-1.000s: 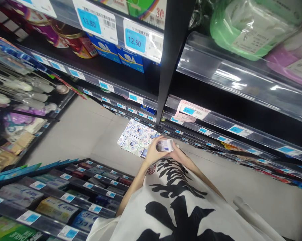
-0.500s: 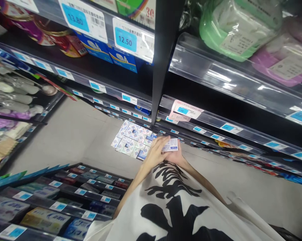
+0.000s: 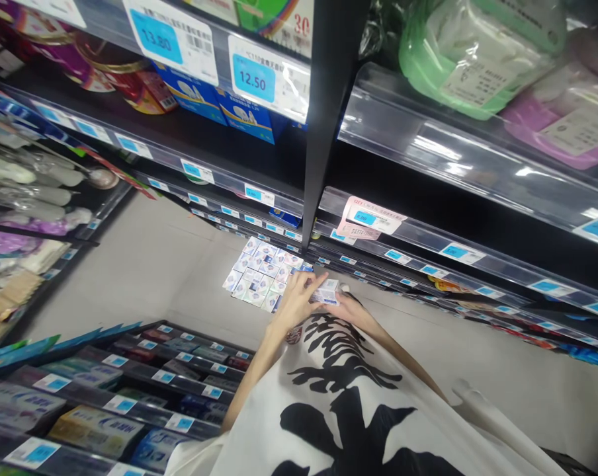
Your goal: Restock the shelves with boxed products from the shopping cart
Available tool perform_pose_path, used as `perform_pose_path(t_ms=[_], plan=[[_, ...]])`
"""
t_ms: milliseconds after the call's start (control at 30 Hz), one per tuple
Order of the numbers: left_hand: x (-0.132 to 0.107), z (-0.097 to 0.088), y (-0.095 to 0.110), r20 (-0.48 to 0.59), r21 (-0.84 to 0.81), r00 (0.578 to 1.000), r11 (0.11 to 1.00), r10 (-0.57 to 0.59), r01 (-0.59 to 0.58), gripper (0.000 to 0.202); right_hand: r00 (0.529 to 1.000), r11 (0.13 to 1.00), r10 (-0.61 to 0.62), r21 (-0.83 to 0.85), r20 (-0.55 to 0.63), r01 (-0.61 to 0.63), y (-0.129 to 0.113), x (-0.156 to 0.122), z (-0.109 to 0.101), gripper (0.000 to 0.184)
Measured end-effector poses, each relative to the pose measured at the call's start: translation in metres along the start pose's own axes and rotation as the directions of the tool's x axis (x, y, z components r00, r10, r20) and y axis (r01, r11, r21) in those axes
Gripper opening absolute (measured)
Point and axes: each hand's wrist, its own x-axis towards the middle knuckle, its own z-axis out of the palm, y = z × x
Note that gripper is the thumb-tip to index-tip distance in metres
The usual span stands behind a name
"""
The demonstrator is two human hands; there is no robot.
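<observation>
Both hands meet low in front of me around a small white and blue box [image 3: 329, 291]. My left hand [image 3: 296, 301] curls its fingers over the box's left end. My right hand [image 3: 351, 307] grips it from below on the right. Just beyond the hands, several similar small white and blue boxes [image 3: 262, 271] lie spread on the grey floor [image 3: 145, 264] at the foot of the shelving. My white shirt with a black print [image 3: 348, 403] fills the lower middle of the view.
Dark store shelves [image 3: 458, 218] with blue price tags rise on the right, split by a black upright post [image 3: 323, 125]. Blue boxes [image 3: 244, 116] sit on an upper shelf. A lower rack of toothpaste boxes [image 3: 105, 410] stands at my left.
The box has turned in my hands: half a second ago its flat printed face showed, now it is held lower and more edge-on. The view shifted slightly.
</observation>
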Motion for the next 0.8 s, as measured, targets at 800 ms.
perform_pose_path(t_ms=[800], plan=[[-0.017, 0.003, -0.019, -0.050, 0.077, 0.957, 0.956, 0.287, -0.283, 0.042, 0.971, 0.976, -0.214, 0.024, -0.105, 0.218, -0.021, 0.003, 0.007, 0.053]])
